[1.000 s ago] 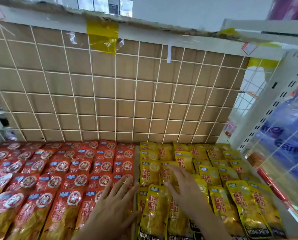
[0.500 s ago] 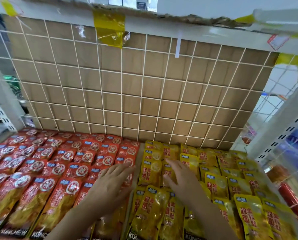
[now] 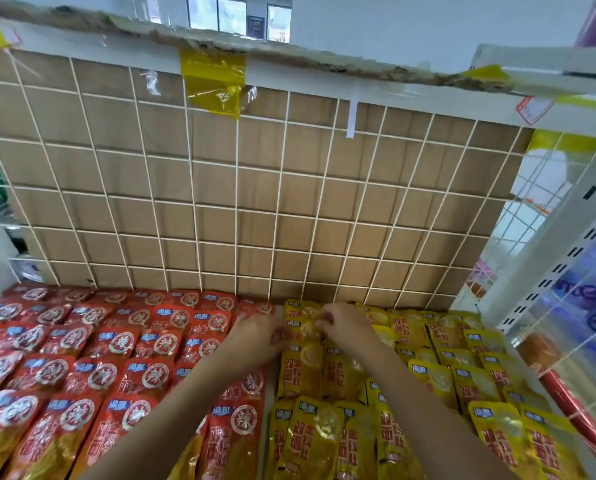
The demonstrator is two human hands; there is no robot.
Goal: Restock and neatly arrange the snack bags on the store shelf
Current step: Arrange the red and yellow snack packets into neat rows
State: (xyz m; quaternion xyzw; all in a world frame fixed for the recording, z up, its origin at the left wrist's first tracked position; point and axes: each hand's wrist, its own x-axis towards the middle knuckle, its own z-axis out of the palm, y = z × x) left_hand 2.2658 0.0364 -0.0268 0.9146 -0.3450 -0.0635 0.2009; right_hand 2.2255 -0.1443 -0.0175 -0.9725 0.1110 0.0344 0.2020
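Both hands, left hand (image 3: 260, 336) and right hand (image 3: 345, 325), are advanced to the shelf's rear, pinching one light, crinkly, slippery yellow snack bag (image 3: 305, 327) by its top edge.

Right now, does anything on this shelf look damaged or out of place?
Yes. The cardboard backing has a ragged, torn top edge, patched with crumpled yellow tape. The red bags and yellow bags lie in fairly tidy rows.
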